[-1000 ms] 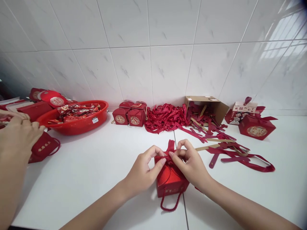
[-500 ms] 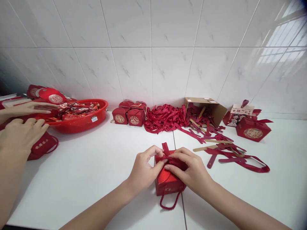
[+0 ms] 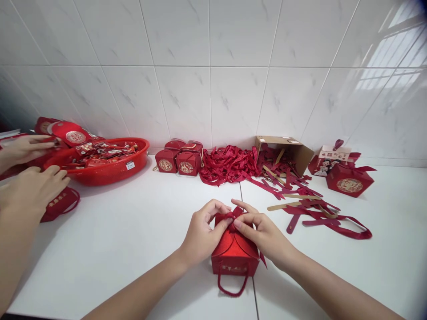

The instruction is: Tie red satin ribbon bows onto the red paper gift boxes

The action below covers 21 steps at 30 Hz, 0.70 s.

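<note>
In front of me on the white table stands a red gift box [image 3: 233,263], its rope handle hanging toward me. A dark red ribbon [image 3: 238,211] is gathered at the top, where the flaps meet. My left hand [image 3: 207,229] pinches the ribbon from the left, thumb and index finger together. From the right, my right hand [image 3: 262,231] pinches the same ribbon beside the left fingertips, its index finger raised. A loose ribbon end shows below my right hand at the box's right side. The fingers partly hide the knot.
At left, a co-worker's hands [image 3: 35,191] are at a red basin [image 3: 110,175] of wrapped sweets, with another red box [image 3: 60,205] beneath them. Small boxes [image 3: 178,162], piled ribbons [image 3: 230,164], a cardboard box [image 3: 302,158] spilling strips, and finished boxes [image 3: 350,180] line the wall.
My right fingers have drawn in close to my left fingertips, and the ribbon is bunched tighter at the top. The box's front shows more. The co-worker's far hand has shifted left with a packet.
</note>
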Motion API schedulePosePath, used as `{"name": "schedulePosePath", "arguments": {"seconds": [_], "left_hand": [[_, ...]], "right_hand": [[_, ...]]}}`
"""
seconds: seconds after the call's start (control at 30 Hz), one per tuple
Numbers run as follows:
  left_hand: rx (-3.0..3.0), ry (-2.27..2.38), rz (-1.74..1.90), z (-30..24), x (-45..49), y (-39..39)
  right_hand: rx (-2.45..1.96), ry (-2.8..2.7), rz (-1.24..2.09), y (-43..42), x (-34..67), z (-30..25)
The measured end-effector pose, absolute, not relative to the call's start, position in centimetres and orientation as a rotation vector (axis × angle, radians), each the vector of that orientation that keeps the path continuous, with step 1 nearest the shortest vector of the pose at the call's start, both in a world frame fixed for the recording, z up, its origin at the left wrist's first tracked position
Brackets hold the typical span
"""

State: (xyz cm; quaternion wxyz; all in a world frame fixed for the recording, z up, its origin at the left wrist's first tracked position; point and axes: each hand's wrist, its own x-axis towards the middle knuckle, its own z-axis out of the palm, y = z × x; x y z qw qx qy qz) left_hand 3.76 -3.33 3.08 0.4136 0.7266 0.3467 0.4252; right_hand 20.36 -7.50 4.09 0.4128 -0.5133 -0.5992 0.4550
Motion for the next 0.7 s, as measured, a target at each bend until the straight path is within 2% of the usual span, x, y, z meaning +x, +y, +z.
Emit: {"name": "schedulePosePath", "arguments": {"seconds": [0.17,0.27,0.47,0.7], "left_hand": [[2.007,0.919,1.083,3.9,3.3,-3.6],[2.153,0.962,0.928,4.4,2.9,-4.1],[2.053,1.001,0.754,4.8,2.7,-3.8],[2.156,0.887,0.623,6.6,2.0,-3.2]], "right_hand": [[-1.234,-1.425,1.151,-8.0,20.3,3.8],[-1.241,-1.429,1.163,-8.3,20.3,3.9],[-1.299,-1.484,1.138,-9.1,21.0,4.6],[-1.467,-1.800,0.716,-9.5,23.5,4.8]]}}
